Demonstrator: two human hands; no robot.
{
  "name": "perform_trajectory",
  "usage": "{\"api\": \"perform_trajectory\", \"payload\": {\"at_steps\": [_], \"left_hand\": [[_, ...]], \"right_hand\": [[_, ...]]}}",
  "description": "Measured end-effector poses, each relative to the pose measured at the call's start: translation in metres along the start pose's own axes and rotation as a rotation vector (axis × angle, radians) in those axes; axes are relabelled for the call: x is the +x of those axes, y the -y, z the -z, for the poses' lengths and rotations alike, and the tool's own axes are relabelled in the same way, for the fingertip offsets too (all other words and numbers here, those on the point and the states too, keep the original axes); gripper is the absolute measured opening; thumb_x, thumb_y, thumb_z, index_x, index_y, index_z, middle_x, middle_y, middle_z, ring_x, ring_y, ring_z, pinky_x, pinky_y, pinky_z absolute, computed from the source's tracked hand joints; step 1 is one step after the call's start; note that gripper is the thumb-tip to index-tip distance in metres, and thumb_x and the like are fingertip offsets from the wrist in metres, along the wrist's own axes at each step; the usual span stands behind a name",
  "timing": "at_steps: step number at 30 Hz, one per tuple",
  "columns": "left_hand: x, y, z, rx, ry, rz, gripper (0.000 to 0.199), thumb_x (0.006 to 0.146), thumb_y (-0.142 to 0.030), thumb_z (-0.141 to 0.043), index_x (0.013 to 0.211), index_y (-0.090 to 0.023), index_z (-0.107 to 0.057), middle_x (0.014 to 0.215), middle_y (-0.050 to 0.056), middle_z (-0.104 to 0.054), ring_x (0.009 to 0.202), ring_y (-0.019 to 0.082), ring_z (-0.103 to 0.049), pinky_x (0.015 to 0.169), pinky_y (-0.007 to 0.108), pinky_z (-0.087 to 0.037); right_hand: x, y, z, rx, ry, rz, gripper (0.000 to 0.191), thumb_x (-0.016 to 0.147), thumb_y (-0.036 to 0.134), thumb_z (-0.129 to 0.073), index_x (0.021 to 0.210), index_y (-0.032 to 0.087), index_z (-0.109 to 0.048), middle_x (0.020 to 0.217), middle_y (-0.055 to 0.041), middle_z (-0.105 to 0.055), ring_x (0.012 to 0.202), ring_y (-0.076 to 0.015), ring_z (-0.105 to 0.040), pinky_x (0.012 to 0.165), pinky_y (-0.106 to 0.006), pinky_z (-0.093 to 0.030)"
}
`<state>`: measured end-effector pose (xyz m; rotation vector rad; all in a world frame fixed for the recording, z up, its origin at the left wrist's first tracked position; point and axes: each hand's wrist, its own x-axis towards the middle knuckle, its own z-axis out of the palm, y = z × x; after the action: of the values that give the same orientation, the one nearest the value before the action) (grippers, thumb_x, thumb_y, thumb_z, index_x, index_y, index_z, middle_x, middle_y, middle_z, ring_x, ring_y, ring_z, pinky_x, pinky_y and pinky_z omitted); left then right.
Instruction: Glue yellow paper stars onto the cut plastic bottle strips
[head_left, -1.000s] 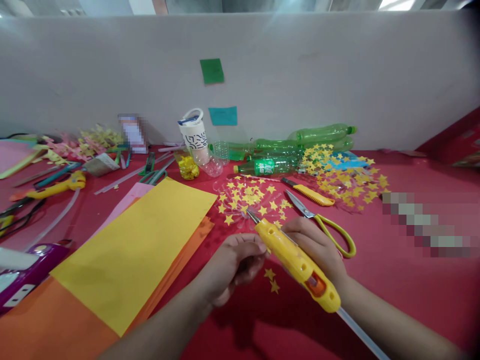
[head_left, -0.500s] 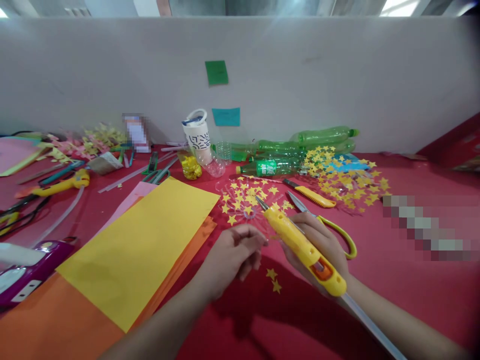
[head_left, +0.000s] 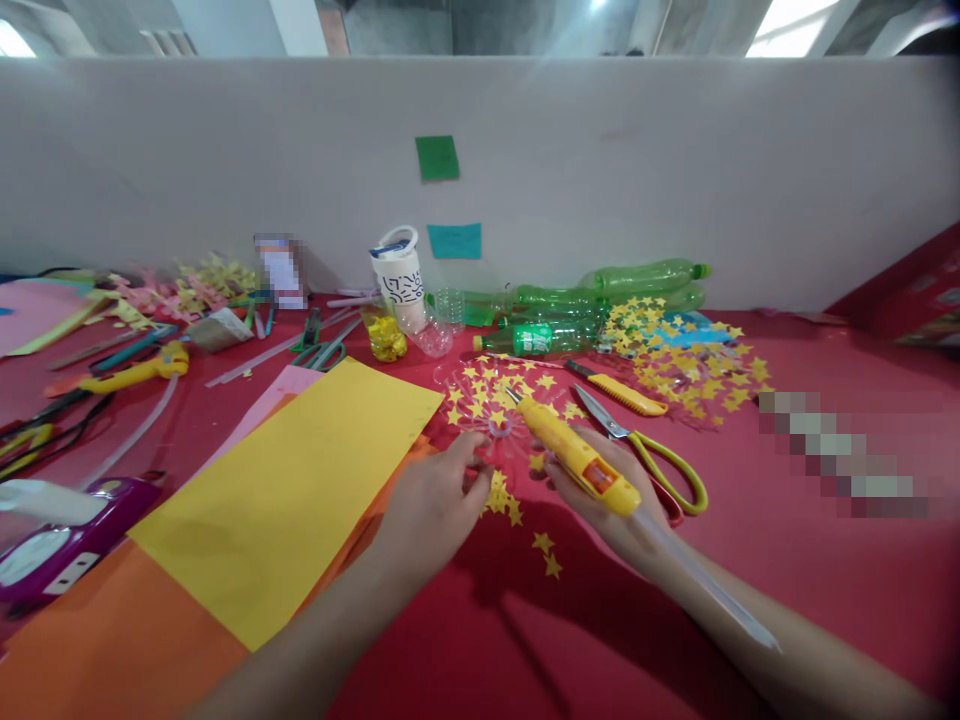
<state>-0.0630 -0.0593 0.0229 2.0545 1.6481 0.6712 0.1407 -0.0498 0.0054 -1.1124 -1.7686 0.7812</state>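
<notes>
Right, call the clear plastic ring with splayed, star-dotted strips the hub of the dial, flat on the red table, twelve towards the far wall. Nearest, at five o'clock, lie two small yellow stars; at six, close in, a clump of loose yellow stars. Left hand at seven, just beside that clump: thumb and forefinger are spread apart; whether the lower fingers hold anything, I can't tell. Over at four, the right hand has its fingers wrapped round a yellow plastic glue gun. Its clear glue stick trails back over the forearm, and the metal nozzle points in over the ring's strips; touching or not, hard to say.

Out at eight, a bright yellow paper sheet lies on orange sheets. Just past three, scissors with yellow handles, blades parted; beyond them, a yellow box cutter. Between two and three, a star-covered bunch. Further off, green plastic bottles between one and two, a white patterned tumbler between ten and eleven, and, past eleven on the grey wall, green and teal paper notes.
</notes>
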Motion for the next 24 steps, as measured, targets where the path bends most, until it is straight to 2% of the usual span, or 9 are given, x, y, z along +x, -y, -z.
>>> {"api": "perform_trajectory", "payload": {"at_steps": [2,7,12,16,20,24], "left_hand": [[0.000,0.001,-0.004,-0.106,0.007,-0.003,0.026,0.085,-0.025,-0.047,0.108,-0.021,-0.057,0.092,0.005,-0.072,0.080,0.020,-0.067,0.071,0.029,-0.049],[-0.001,0.002,-0.018,-0.536,0.067,0.042,0.017,0.083,-0.024,-0.051,0.097,-0.020,-0.060,0.098,0.006,-0.072,0.092,0.019,-0.067,0.080,0.030,-0.051],[0.001,-0.001,-0.029,-0.804,0.108,0.147,0.016,0.080,-0.025,-0.058,0.094,-0.018,-0.061,0.099,0.008,-0.071,0.091,0.021,-0.068,0.082,0.032,-0.053],[-0.001,-0.005,-0.030,-0.908,0.170,0.140,0.021,0.082,-0.025,-0.057,0.101,-0.018,-0.063,0.106,0.007,-0.070,0.098,0.022,-0.066,0.084,0.033,-0.053],[-0.003,-0.008,-0.029,-0.941,0.184,0.078,0.024,0.084,-0.018,-0.053,0.106,-0.020,-0.063,0.114,0.006,-0.068,0.105,0.020,-0.063,0.090,0.032,-0.050],[-0.005,-0.010,-0.027,-0.929,0.180,0.106,0.024,0.084,-0.019,-0.054,0.106,-0.019,-0.063,0.113,0.006,-0.068,0.104,0.020,-0.063,0.091,0.033,-0.051]], "right_hand": [[0.002,-0.004,0.001,-0.049,-0.029,0.023,0.002,0.079,0.022,-0.061,0.082,0.021,-0.061,0.082,-0.0023,-0.064,0.074,-0.0181,-0.064,0.068,-0.030,-0.050],[0.005,-0.002,0.004,-0.078,-0.099,0.076,0.002,0.080,0.022,-0.059,0.082,0.021,-0.061,0.089,-0.0041,-0.063,0.075,-0.0182,-0.063,0.071,-0.032,-0.050],[0.004,0.010,-0.001,-0.130,-0.033,0.203,0.006,0.077,0.016,-0.061,0.075,0.021,-0.058,0.091,-0.0046,-0.058,0.079,-0.0171,-0.059,0.069,-0.029,-0.048],[0.003,0.007,-0.005,-0.101,0.044,0.185,0.009,0.075,0.014,-0.063,0.075,0.020,-0.057,0.091,-0.0047,-0.055,0.078,-0.0163,-0.057,0.068,-0.027,-0.047],[0.002,-0.001,-0.005,-0.117,0.055,0.168,0.011,0.074,0.013,-0.063,0.073,0.020,-0.054,0.092,-0.0046,-0.054,0.081,-0.0170,-0.056,0.071,-0.027,-0.047],[0.000,-0.003,-0.003,-0.156,0.045,0.169,0.012,0.074,0.016,-0.064,0.072,0.021,-0.053,0.093,-0.0049,-0.053,0.082,-0.0187,-0.056,0.070,-0.029,-0.047]]}}
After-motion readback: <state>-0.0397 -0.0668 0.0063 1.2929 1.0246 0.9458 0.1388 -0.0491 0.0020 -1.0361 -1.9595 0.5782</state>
